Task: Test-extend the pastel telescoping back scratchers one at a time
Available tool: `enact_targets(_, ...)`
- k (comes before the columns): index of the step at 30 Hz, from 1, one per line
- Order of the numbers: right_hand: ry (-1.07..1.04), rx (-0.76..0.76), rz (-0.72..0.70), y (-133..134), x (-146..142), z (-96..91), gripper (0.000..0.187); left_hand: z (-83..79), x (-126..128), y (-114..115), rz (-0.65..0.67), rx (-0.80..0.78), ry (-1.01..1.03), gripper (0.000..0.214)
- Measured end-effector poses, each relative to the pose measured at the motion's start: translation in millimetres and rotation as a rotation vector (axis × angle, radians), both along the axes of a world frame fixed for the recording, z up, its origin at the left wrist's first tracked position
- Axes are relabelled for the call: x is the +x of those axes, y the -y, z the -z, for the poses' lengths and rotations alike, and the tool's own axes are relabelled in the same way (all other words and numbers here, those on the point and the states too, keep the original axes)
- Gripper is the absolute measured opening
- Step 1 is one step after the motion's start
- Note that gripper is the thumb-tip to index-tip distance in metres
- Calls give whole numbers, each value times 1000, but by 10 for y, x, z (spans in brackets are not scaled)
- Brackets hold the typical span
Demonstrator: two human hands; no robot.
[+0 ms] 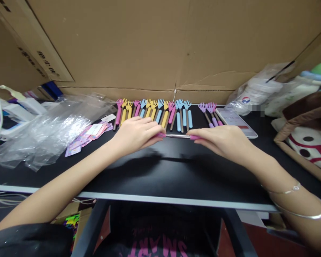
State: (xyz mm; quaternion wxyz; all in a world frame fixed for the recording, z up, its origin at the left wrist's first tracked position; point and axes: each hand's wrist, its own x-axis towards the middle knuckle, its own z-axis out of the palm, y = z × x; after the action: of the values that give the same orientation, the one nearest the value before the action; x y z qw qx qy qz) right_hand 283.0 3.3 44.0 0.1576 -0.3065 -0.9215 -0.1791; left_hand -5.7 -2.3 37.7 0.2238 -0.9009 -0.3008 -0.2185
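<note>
Between my two hands a telescopic back scratcher (178,136) is held level above the black desk, its silver rod bare in the middle and pink at both ends. My left hand (139,132) is closed round one pink end, and my right hand (221,141) pinches the other. Which end carries the claw is hidden by my fingers. Behind my hands, a row of small back scratchers (149,110) in pink, yellow and blue lies with the claws toward the back. A few purple and pink scratchers (210,113) lie apart at the right.
Clear plastic bags (53,125) spread over the desk's left side, with colourful cards (89,135) beside them. A white phone (237,122) lies to the right. Beyond it are a bagged drink cup (259,93) and a brown-trimmed bag (307,132). Cardboard (160,46) walls the back.
</note>
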Motion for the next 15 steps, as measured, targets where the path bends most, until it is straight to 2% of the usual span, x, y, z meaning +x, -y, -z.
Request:
enact_targets(5, -17, -166, -5, -44, 82, -53, 37, -57, -77, -1, -22, -231, 13, 30)
enact_targets(9, 1, -333, 140, -203, 379, -156, 44, -108, -398, -142, -254, -402, -22, 31)
enact_targets(11, -24, -404, 170, -280, 551, -216, 46, -154, -569, -221, -346, -513, -33, 31)
enact_targets(15, -85, -455, 238, -334, 738, -291, 51, -251, -742, -275, -289, -747, -59, 34)
